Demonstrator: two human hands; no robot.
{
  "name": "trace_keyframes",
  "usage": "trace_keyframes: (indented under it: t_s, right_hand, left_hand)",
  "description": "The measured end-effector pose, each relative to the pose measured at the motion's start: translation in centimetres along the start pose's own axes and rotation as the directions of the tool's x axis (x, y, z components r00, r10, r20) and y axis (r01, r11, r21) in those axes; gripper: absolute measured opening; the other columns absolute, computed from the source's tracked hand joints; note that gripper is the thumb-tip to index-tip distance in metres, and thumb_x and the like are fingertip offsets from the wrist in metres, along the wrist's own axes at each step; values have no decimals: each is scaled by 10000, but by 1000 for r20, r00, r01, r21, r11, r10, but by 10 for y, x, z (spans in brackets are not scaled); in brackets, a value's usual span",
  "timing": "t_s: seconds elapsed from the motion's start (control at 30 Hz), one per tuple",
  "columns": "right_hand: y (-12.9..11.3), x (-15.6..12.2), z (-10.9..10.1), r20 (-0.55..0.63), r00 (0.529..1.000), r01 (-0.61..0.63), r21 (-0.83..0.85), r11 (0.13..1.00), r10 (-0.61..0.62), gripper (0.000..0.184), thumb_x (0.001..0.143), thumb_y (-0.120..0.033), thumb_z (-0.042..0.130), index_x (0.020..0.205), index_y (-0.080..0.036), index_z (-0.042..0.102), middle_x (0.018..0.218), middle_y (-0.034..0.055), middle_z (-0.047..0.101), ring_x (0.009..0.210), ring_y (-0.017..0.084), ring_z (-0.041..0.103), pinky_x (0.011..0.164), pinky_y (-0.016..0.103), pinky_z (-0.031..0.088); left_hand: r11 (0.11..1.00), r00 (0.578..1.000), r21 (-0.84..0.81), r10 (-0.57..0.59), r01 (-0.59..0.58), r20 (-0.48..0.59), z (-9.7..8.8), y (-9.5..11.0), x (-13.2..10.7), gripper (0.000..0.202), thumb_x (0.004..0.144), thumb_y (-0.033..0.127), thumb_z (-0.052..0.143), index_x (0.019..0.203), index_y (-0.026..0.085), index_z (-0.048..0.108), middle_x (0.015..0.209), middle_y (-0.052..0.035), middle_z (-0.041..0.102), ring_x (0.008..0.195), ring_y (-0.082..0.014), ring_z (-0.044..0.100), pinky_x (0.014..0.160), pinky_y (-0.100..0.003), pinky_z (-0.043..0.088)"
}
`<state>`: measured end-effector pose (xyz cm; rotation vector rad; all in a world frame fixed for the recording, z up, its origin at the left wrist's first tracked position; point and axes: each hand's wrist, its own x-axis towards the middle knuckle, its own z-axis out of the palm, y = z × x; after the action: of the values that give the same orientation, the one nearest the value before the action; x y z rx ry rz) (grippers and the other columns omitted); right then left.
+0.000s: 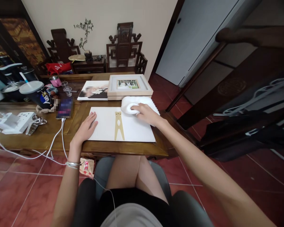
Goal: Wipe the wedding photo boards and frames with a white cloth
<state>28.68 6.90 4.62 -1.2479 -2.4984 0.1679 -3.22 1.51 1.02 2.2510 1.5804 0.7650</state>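
A white flat board (101, 126) lies on the wooden table in front of me. Down its middle runs a gold, two-legged piece (119, 124) with an animal-like head and an oval opening. My left hand (87, 126) rests on the board's left edge, fingers stretched out and holding nothing. Over the upper right part of the board, my right hand (144, 113) is closed on a white fluffy cloth (127, 101), bunched under the fingers. The cloth covers the board's upper right corner. Just behind are a pale wooden picture frame (130, 94) and a photo panel (92, 90), partly overlapped by the frame.
To the left on the table are a phone (64, 107) with white cables, a power strip (20, 122), a lidded dark cup (34, 91) and a pink cup (55, 81). Carved chairs (124, 47) stand behind. A large dark wooden chair (227, 78) is at right.
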Motion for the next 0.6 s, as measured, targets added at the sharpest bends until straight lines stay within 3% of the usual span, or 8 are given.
trace_keyframes:
  t_s: [0.13, 0.23, 0.37, 0.43, 0.6]
  right_hand:
    - [-2, -4, 3, -9, 1000, 6, -2, 1000, -6, 454, 704, -12, 408, 1076, -102, 654, 862, 121, 607, 885, 272, 567, 819, 357, 431]
    - [-19, -35, 3, 6, 999, 36, -4, 999, -36, 466, 686, -6, 418, 1076, -107, 651, 948, 149, 628, 944, 289, 574, 849, 394, 447]
    - [-52, -90, -7, 12, 994, 108, 19, 994, -108, 469, 667, 19, 400, 1039, -117, 650, 1196, 201, 600, 1168, 317, 529, 954, 461, 445]
    - [-66, -113, -15, 34, 989, 141, 48, 989, -143, 486, 644, 30, 389, 1023, -128, 649, 1208, 195, 609, 1234, 311, 504, 1014, 490, 416]
    - [-78, -132, -22, 66, 978, 188, 106, 976, -196, 517, 575, 25, 386, 972, -174, 651, 1150, 141, 656, 1235, 279, 525, 1074, 509, 372]
  left_hand:
    - [1000, 1000, 9, 5, -5, 2, 0, -2, 1, 598, 960, 474, 338, 1399, 90, 468, 1513, -152, 395, 1441, -241, 294, 1192, -431, 222]
    - [1000, 1000, 12, 11, -11, -7, 1, -3, 1, 581, 955, 456, 350, 1395, 97, 476, 1509, -144, 406, 1437, -245, 304, 1191, -437, 228]
    - [1000, 1000, 16, 14, -14, -26, 1, -3, 2, 545, 943, 422, 382, 1378, 116, 501, 1499, -128, 423, 1424, -255, 332, 1184, -453, 243]
    - [1000, 999, 17, 12, -12, -33, 1, -2, 2, 542, 938, 416, 390, 1365, 106, 514, 1491, -135, 433, 1418, -259, 343, 1183, -448, 246]
    - [1000, 999, 18, 20, -19, -39, 1, -3, 2, 540, 935, 419, 389, 1350, 102, 528, 1486, -136, 440, 1418, -255, 340, 1183, -440, 249]
